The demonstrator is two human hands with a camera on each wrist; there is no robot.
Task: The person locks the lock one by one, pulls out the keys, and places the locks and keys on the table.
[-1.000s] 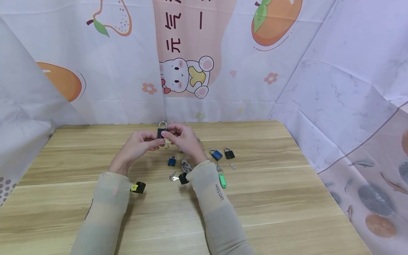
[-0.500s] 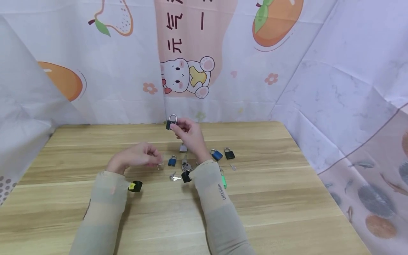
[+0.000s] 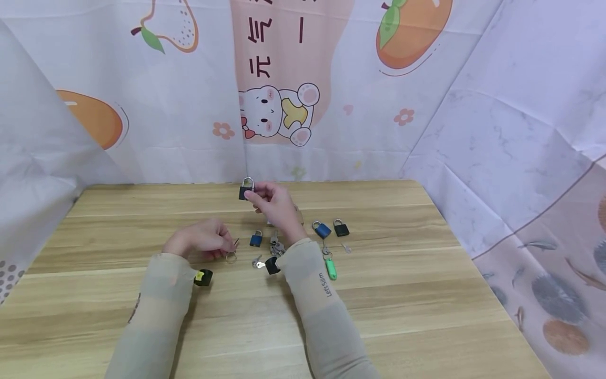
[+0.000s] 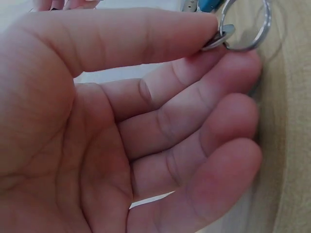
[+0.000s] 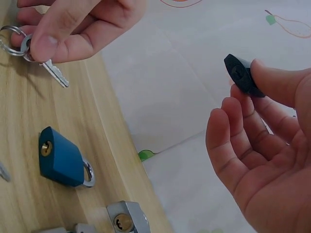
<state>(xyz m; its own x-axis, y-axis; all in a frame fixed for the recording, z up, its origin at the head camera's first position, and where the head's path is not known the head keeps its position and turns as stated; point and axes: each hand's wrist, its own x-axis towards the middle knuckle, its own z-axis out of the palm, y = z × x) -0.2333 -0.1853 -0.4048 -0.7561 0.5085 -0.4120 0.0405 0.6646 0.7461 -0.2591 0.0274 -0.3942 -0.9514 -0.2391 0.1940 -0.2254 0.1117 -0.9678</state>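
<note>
My right hand holds a black padlock up at the back of the table, pinched between thumb and fingers, its silver shackle closed and pointing up. In the right wrist view the padlock's underside with its keyhole faces the camera. Lower and to the left, my left hand pinches a small key between thumb and index finger. A metal split ring hangs from that key, close over the wood. Just right of the left hand, a blue padlock lies on the table.
A bunch of keys and loose keys lie mid-table. A grey padlock is partly behind the right hand. Further right are another blue padlock, a black padlock, a small key and a green key tag.
Both hands were together at the black padlock; the left has drawn away, down and left toward the table, with the key and ring. The right lifted the padlock rightward, then came slightly back.
</note>
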